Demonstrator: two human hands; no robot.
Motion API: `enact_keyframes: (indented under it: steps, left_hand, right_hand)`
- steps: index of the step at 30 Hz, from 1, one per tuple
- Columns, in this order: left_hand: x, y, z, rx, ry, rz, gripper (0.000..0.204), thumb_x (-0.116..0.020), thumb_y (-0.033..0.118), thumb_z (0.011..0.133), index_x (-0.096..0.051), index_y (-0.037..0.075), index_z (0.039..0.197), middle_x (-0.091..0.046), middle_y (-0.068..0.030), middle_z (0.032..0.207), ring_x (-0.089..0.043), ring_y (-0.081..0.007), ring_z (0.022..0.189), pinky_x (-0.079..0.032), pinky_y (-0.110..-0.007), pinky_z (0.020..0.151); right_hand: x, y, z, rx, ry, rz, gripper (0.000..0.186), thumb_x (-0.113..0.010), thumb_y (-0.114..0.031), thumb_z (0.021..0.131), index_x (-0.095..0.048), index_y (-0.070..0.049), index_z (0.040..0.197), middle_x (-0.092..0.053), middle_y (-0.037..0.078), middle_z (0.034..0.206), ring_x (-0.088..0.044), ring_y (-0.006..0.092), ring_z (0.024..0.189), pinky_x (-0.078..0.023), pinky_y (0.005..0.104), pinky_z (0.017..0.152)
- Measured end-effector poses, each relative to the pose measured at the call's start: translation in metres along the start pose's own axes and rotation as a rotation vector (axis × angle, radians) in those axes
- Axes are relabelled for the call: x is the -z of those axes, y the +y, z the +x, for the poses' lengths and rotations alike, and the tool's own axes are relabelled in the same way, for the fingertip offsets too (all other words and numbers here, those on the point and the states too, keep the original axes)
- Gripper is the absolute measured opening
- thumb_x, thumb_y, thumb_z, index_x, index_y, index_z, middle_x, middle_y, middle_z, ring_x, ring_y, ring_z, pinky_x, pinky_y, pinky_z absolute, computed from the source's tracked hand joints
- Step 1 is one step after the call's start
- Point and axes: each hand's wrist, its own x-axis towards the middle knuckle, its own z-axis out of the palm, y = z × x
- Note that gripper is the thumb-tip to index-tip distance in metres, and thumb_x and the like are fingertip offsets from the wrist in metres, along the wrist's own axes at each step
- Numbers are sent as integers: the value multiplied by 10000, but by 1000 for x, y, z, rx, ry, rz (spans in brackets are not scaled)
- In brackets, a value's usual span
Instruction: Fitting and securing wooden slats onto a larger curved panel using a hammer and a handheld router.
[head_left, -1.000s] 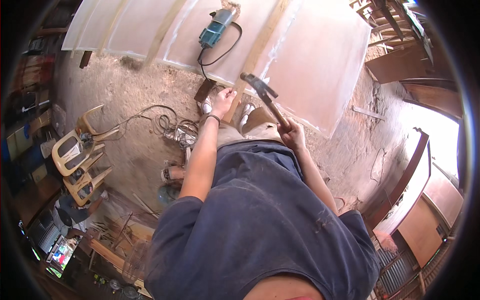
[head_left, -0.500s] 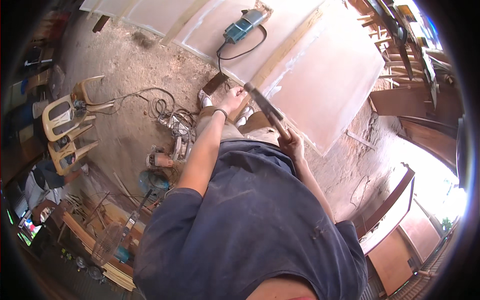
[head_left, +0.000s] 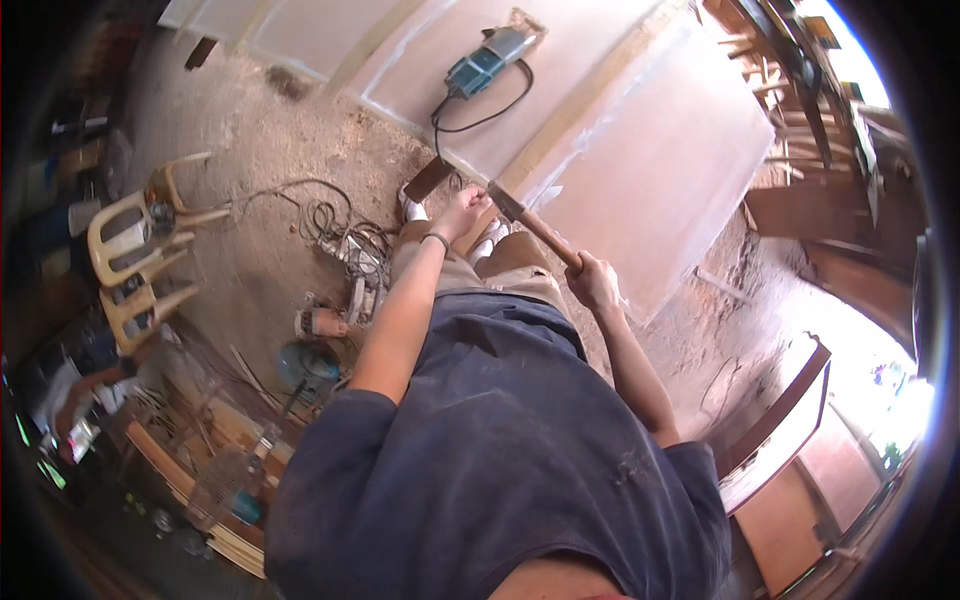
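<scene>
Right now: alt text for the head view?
A person's right hand grips a hammer, its head close to the left hand, near the edge of a pale panel. A teal power tool lies on the panel.

The premises present as a woodworking workshop: the rough floor (head_left: 240, 130) is dusty and bears tangled cords (head_left: 345, 225); a teal power tool (head_left: 485, 67) lies on a large pale panel (head_left: 650, 190) with wooden battens (head_left: 600, 90); a hammer (head_left: 545, 238), flat boards (head_left: 780, 530) and timber strips (head_left: 237, 550) are also noted
</scene>
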Motion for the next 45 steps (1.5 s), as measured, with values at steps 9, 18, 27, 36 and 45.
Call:
enact_keyframes:
  steps: [9,18,27,36,45]
  left_hand:
    - [-20,69,9,-97,481,610,391,-742,372,750,-508,61,778,-519,-102,707,-531,-300,642,-423,-436,629]
    - [-97,175,352,-665,108,848,847,-719,507,757,-417,120,1447,-491,-174,1414,-399,-361,1345,-253,-505,1131]
    - [-156,190,473,-635,90,857,711,-652,399,746,-538,90,1376,-510,-112,1435,-350,-319,1409,-147,-507,1186]
    - [-153,194,463,-564,47,797,699,-664,376,732,-557,96,1363,-484,-142,1451,-323,-289,1429,-87,-497,1198]
    - [-149,196,459,-522,22,767,698,-678,354,748,-543,69,1371,-461,-171,1464,-299,-281,1444,-58,-493,1196]
  right_hand:
    - [-20,50,-6,-381,202,361,182,-665,-235,783,-593,-68,796,-630,236,714,-622,450,708,-479,523,650]
    - [-28,47,44,-644,370,513,235,-660,-259,808,-584,-37,819,-593,218,635,-618,440,677,-466,496,608]
    - [-26,59,38,-721,372,459,274,-685,-223,777,-493,-42,701,-543,194,561,-596,422,589,-445,484,539]
    - [-27,58,35,-692,366,491,250,-669,-179,780,-490,-23,703,-512,210,564,-586,422,568,-437,448,513]
    - [-36,59,32,-721,325,465,220,-664,-174,729,-489,-46,688,-541,196,562,-592,426,569,-455,490,534]
